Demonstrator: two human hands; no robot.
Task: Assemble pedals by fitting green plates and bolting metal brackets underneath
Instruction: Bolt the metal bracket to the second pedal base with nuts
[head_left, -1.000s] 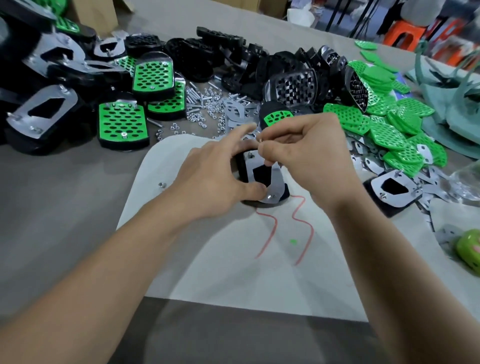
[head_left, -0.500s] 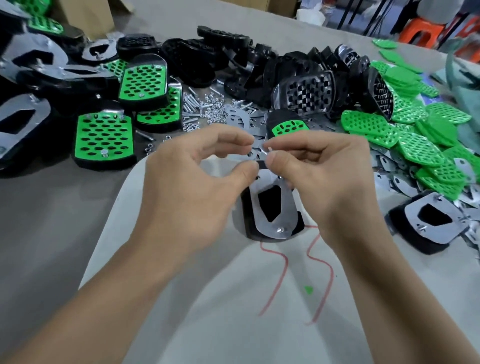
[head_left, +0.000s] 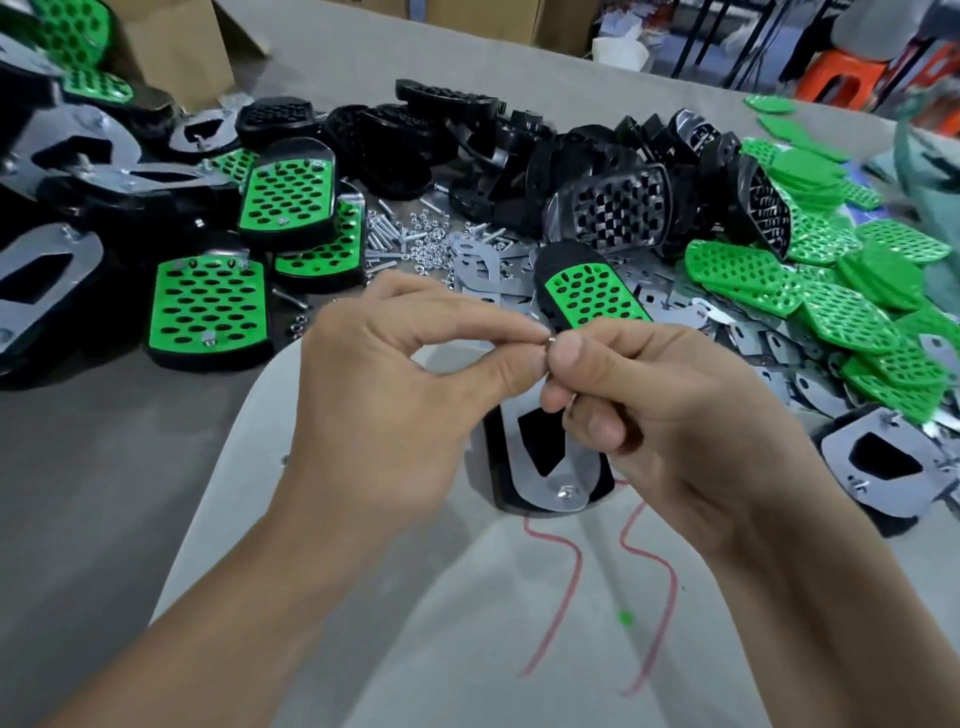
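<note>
A black pedal lies upside down on the white sheet, with a shiny metal bracket (head_left: 569, 486) on its underside and one nut near the bracket's near end. Both hands hover above it, fingertips meeting. My left hand (head_left: 395, 395) and my right hand (head_left: 660, 410) pinch a small metal nut (head_left: 549, 341) between thumbs and forefingers; which hand carries it I cannot tell. My right hand hides the far half of the bracket. Behind the hands stands a pedal with a green plate (head_left: 589, 293).
Finished green-plated pedals (head_left: 208, 312) lie at left. Loose bolts and nuts (head_left: 410, 241) and flat brackets sit behind the hands. Black pedal bodies (head_left: 613, 208) are heaped at the back, green plates (head_left: 841, 312) at right. Another bracketed pedal (head_left: 883, 462) lies at right.
Both hands have lifted off the pedal and bracket and come together above it, pinching a small nut. The view has moved closer.
</note>
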